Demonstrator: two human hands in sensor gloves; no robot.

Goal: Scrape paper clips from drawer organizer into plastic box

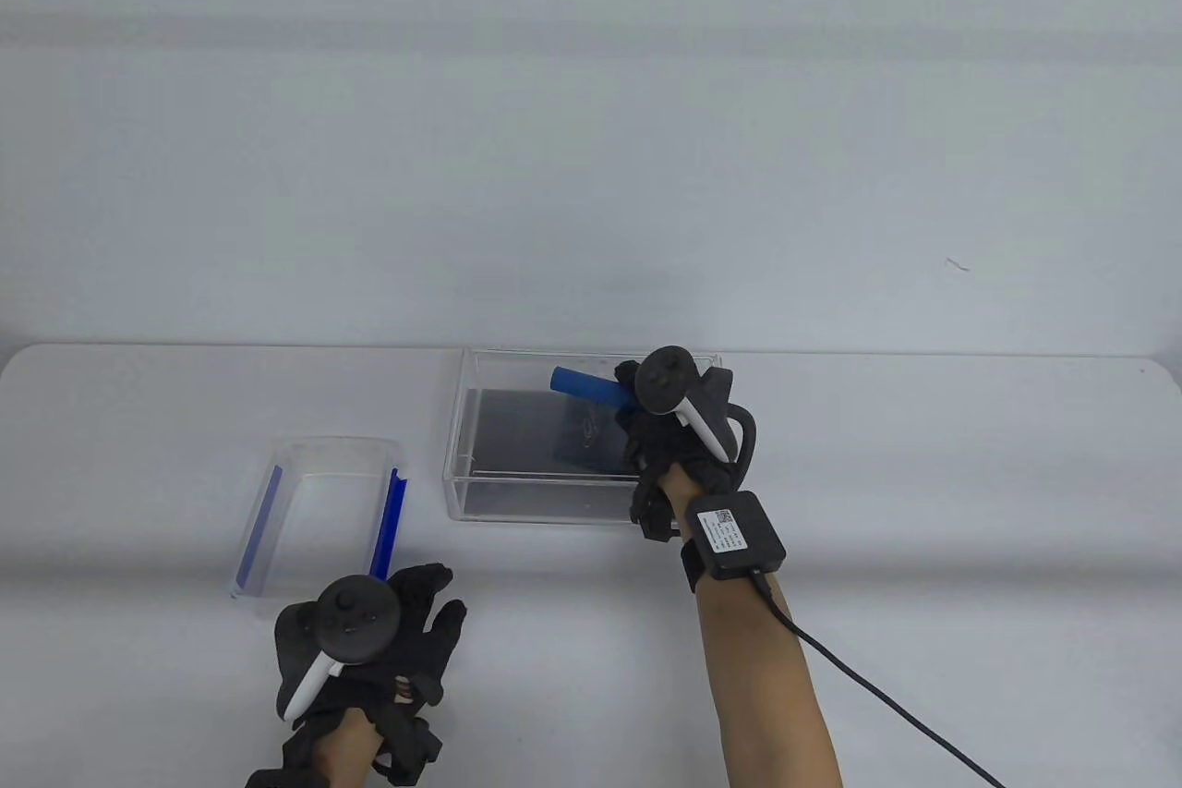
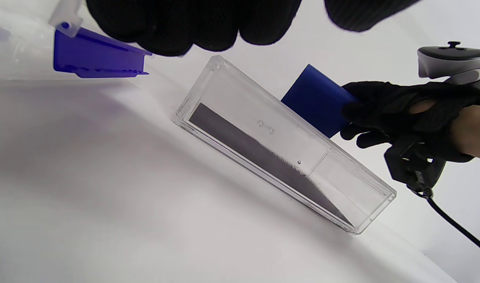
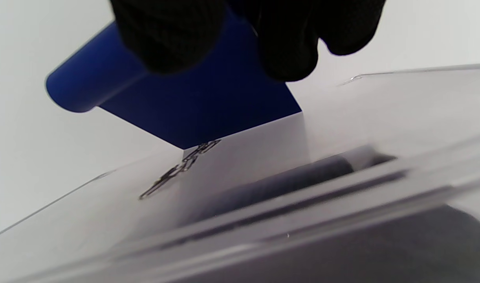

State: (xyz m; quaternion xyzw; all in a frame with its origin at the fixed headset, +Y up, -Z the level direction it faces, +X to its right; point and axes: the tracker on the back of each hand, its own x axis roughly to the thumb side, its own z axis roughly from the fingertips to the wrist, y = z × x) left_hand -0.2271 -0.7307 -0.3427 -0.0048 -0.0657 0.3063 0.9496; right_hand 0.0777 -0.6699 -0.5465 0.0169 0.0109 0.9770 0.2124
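A clear drawer organizer (image 1: pixel 545 506) stands mid-table. A few linked paper clips (image 1: pixel 591 432) lie on its floor; they also show in the left wrist view (image 2: pixel 265 126) and the right wrist view (image 3: pixel 181 167). My right hand (image 1: pixel 637 405) grips a blue scraper (image 1: pixel 584 385) and holds its blade down inside the organizer. The blade edge (image 3: pixel 200 106) meets the clips. The clear plastic box (image 1: pixel 337 446) with blue side clasps (image 1: pixel 388 525) stands to the left, open. My left hand (image 1: pixel 416 612) lies with fingers spread at the box's near right corner, holding nothing.
A black cable (image 1: pixel 877 686) runs from my right wrist unit to the bottom right edge. The table's far edge lies just behind the organizer. A grey wall rises beyond it.
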